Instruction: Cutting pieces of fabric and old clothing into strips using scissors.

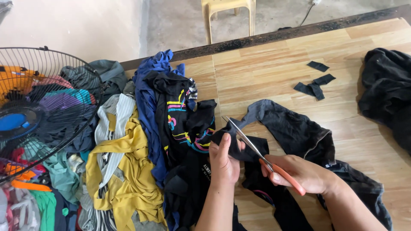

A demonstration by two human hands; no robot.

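My left hand (223, 161) grips a fold of a black garment (295, 130) that lies spread on the wooden table (274, 64). My right hand (302, 173) holds orange-handled scissors (250, 143). Their blades are open and point up and to the left, with the black cloth between them just above my left hand. The rest of the garment trails to the right and down past my right forearm.
A heap of mixed clothes (124, 162), yellow, blue, striped and black, covers the table's left side. A wire fan guard (38, 107) stands at far left. Small black cloth scraps (314, 83) lie at upper right, another black garment (387, 94) at the right edge. A yellow plastic stool (227, 13) stands on the floor beyond.
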